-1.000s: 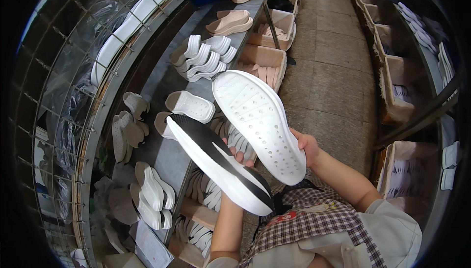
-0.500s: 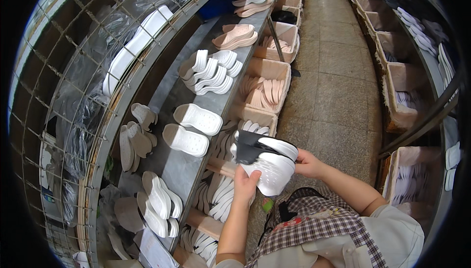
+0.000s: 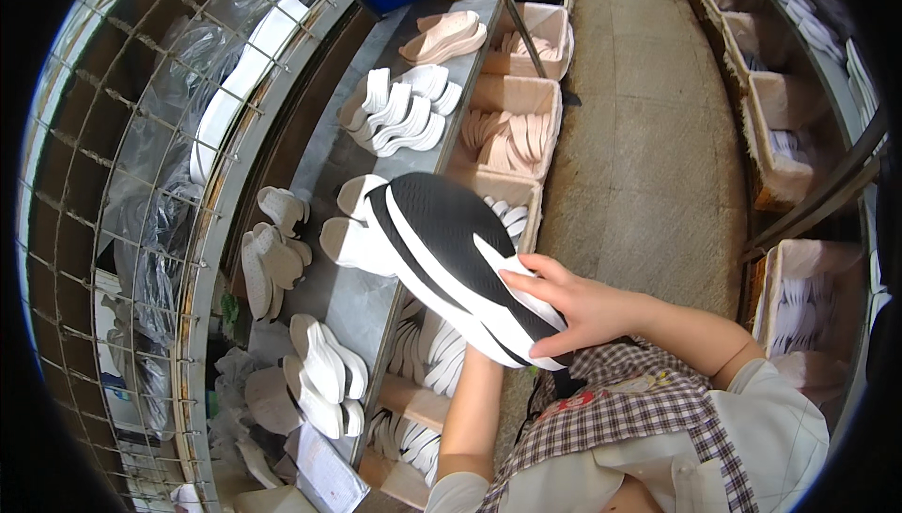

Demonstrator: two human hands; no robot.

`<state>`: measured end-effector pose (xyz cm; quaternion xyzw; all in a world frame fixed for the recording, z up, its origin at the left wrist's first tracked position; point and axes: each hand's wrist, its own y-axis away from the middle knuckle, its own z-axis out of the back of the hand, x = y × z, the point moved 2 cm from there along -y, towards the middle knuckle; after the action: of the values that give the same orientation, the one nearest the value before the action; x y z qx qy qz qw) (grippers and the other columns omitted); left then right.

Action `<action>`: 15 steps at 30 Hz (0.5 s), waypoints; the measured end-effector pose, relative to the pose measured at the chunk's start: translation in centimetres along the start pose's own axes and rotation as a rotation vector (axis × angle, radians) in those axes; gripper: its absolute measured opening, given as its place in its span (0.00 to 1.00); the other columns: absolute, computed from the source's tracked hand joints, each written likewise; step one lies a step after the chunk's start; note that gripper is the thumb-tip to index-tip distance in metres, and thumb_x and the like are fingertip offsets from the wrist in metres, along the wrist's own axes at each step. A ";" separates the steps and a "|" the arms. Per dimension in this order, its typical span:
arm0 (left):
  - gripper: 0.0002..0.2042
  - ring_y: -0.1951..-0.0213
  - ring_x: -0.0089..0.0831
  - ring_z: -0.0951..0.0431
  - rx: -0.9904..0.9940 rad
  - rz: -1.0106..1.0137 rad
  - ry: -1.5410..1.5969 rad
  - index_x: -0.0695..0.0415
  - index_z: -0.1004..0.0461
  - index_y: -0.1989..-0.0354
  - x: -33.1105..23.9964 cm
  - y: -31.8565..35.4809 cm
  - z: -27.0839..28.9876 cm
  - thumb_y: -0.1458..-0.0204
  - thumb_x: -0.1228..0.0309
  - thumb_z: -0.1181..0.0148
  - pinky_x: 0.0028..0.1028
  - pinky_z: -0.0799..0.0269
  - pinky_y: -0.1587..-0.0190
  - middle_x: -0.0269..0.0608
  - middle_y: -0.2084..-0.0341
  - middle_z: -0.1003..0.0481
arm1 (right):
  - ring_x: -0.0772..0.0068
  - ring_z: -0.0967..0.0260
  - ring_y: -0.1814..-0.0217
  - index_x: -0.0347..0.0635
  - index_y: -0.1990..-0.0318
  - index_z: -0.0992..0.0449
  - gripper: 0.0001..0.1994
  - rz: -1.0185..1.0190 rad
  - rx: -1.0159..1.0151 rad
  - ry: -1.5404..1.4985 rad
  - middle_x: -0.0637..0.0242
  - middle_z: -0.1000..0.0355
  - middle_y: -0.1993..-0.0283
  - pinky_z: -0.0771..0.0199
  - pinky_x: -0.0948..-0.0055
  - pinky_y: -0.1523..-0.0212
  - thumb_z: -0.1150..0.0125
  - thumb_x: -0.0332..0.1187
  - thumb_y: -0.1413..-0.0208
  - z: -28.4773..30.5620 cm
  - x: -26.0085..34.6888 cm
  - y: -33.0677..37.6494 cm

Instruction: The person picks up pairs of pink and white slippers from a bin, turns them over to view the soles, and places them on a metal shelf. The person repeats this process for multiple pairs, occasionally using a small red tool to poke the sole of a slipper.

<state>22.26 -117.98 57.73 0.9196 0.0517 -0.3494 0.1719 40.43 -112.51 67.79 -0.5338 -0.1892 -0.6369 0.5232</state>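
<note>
A small stack of shoe soles (image 3: 451,231), white at the sides with a black ribbed underside facing up, is held slantwise over the shelf's front edge. My right hand (image 3: 573,302) closes on its near right end, fingers over the black face and thumb at the lower end. Beneath the stack my left forearm (image 3: 473,410) comes up, and the left hand itself is hidden behind the soles. Just past the stack, on the shelf, lie white soles (image 3: 349,242), partly covered by it.
On the metal shelf (image 3: 362,311) at left stand stacked white soles (image 3: 399,118), pink soles (image 3: 446,37) and a nearer white group (image 3: 324,367). Lined baskets (image 3: 554,100) of soles stand below. A wire mesh (image 3: 89,259) borders the left; the aisle floor (image 3: 648,137) runs away ahead.
The soles have been turned over, so the black underside now faces up, and they are higher and nearer the shelf. My right hand has moved across their near end; my left hand has become hidden.
</note>
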 end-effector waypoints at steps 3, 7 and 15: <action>0.18 0.61 0.32 0.26 0.092 0.043 0.024 0.59 0.34 0.48 0.5 0.2 -1.8 0.40 0.59 0.56 0.29 0.26 0.59 0.40 0.62 0.28 | 0.51 0.52 0.33 0.45 0.35 0.46 0.39 -0.078 -0.107 -0.140 0.47 0.51 0.35 0.48 0.63 0.36 0.38 0.37 0.57 0.4 0.6 -0.9; 0.23 0.71 0.25 0.37 0.353 -0.204 0.534 0.58 0.43 0.38 -1.6 0.5 -4.0 0.42 0.66 0.53 0.21 0.35 0.71 0.35 0.73 0.35 | 0.63 0.32 0.51 0.34 0.39 0.47 0.39 -0.162 -0.350 -1.261 0.51 0.35 0.47 0.26 0.69 0.53 0.49 0.48 0.57 2.7 -0.9 -0.2; 0.23 0.69 0.24 0.38 0.401 -0.199 0.427 0.58 0.39 0.41 -2.4 1.2 -6.0 0.45 0.64 0.48 0.21 0.37 0.70 0.34 0.72 0.34 | 0.63 0.33 0.47 0.36 0.37 0.47 0.39 -0.213 -0.416 -1.347 0.52 0.36 0.46 0.28 0.68 0.50 0.47 0.48 0.57 2.7 -2.8 0.6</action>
<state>24.47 -116.95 63.82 0.9783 0.1064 -0.1665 -0.0630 41.94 -109.33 66.12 -0.8786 -0.3971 -0.2391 0.1145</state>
